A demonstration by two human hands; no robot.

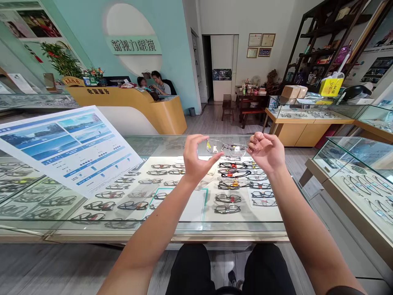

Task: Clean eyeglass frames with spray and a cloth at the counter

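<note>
A pair of thin-rimmed eyeglasses (225, 146) is held up in front of me above the glass counter. It has clear lenses, with a small yellow mark on the left lens and whitish patches on both. My left hand (196, 157) grips the left end, thumb below and fingers above. At the right end, the curled fingers of my right hand (268, 153) close on the frame's edge; the exact grip is partly hidden. Beneath, inside the glass display counter (190, 229), lie rows of eyeglasses, including dark frames (235, 174) with orange-red tags.
On the counter's left stands a tilted printed sheet (70, 151). A teal-edged white board (193, 205) lies below my left forearm. Another glass showcase (362, 172) is to my right. Farther back, two people sit behind a yellow reception desk (123, 102), and a wooden table (251, 96) stands near a doorway.
</note>
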